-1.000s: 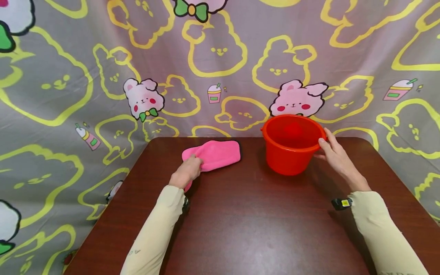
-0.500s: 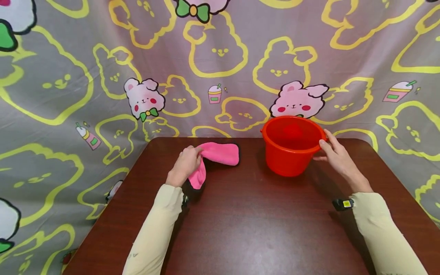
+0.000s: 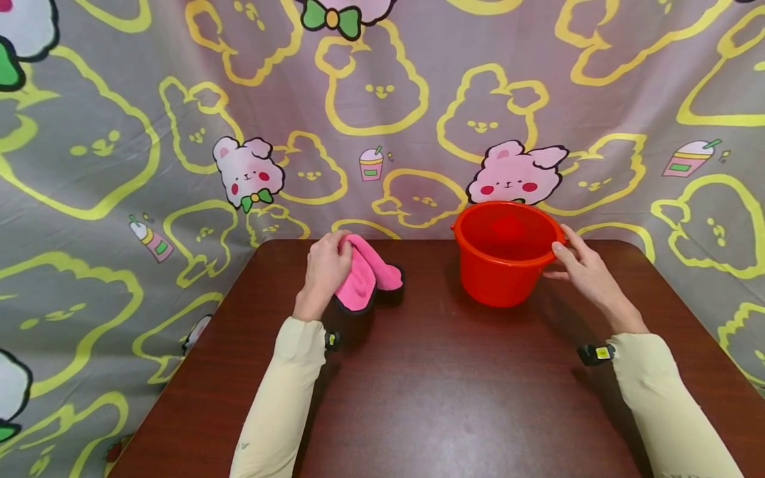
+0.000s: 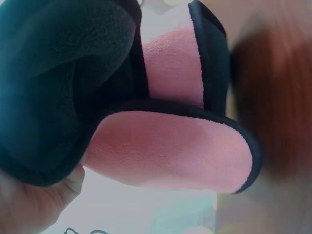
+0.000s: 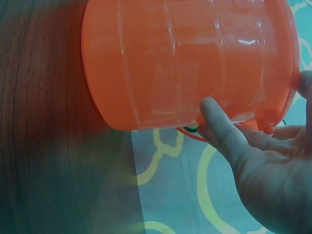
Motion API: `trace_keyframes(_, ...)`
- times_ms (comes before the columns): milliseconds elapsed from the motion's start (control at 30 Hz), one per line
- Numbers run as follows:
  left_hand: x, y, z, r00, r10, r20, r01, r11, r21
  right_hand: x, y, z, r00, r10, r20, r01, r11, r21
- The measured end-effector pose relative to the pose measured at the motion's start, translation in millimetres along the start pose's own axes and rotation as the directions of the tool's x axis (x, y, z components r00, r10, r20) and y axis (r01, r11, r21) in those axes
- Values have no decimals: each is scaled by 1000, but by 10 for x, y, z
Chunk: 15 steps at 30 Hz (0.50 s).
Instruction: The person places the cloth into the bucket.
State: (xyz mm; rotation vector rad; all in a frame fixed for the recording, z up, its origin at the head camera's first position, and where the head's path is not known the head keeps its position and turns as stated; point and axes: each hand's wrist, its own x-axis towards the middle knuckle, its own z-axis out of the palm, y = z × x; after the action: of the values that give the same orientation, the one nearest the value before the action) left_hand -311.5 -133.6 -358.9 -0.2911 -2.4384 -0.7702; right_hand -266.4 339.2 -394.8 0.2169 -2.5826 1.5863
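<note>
My left hand (image 3: pixel 325 271) pinches the top of a pink plush cloth (image 3: pixel 358 282) near the table's back left. The cloth hangs folded, with two lobes pointing down. In the left wrist view its dark plush reverse and black edging show beside the pink side, and part of the left hand (image 4: pixel 41 204) appears at the lower left. A red plastic bucket (image 3: pixel 502 279) stands upright at the back right. My right hand (image 3: pixel 588 279) grips its rim from the right, thumb at the rim. The right wrist view has the fingers along the bucket's outer wall (image 5: pixel 170 63).
Both things are on a dark brown wooden table (image 3: pixel 454 385) with rounded back corners. Behind its far edge hangs a grey curtain (image 3: pixel 418 133) printed with yellow outlines and rabbit faces. The bucket stands close to this edge.
My left hand has drawn the pink cloth up from lying spread on the table, so it now hangs folded and narrower. My right hand and the bucket have stayed nearly still.
</note>
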Motion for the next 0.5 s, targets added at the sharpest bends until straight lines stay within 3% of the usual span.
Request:
trace_keyframes(200,64,174,-42,996,-1,-87,-7,997,-83,8,17,-7,1000,5,6,-5,1000,29)
trace_keyframes(500,166,530,-143,990,-31,-136,0,975,-222,-4,-9,-22,1000,7,11,-7,1000,13)
